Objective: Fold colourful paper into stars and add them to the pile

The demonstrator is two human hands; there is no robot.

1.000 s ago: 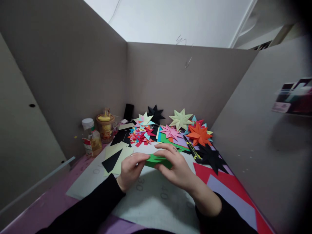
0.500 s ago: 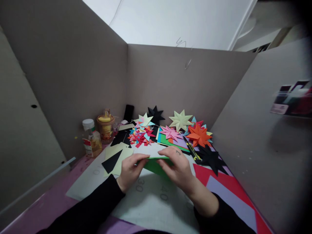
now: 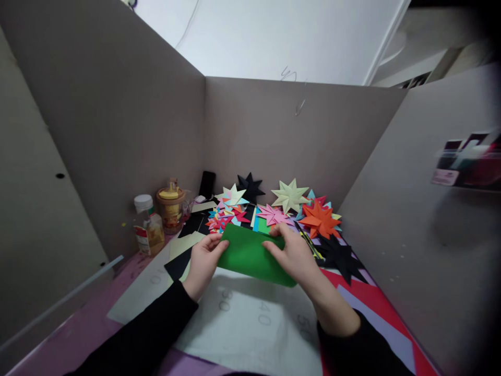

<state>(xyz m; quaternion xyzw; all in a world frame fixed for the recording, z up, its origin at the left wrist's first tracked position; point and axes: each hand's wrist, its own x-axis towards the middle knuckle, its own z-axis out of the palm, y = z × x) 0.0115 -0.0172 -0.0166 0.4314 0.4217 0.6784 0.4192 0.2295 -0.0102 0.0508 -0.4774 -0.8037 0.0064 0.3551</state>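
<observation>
The table (image 3: 82,334) stands inside grey cardboard walls (image 3: 117,130), and a pale cutting mat (image 3: 242,329) with printed numbers covers its middle. On the right of the mat lies a big red sheet (image 3: 376,308) with a lilac sheet on top of it.

At the far side of the table many paper stars are already finished: an orange star (image 3: 319,219), a cream star (image 3: 290,195), a pink star (image 3: 274,214), a black star (image 3: 249,185) at the wall and another black star (image 3: 341,257) nearer to the person, and a heap of small mixed-colour stars (image 3: 225,215). So a good part of the work looks done.

The green paper (image 3: 254,255) is a different case. It is held just above the mat, in front of the stars, and it shows only as a plain folded sheet with no points yet; I judge that this piece is at its first folds and most of its shaping is left.

The left hand (image 3: 203,261) pinches the left edge of the green paper between thumb and fingers. The right hand (image 3: 295,256) grips the right end, thumb on the front face.

At the left wall stand a small bottle (image 3: 147,230) and a jar with a yellow lid (image 3: 170,208).
</observation>
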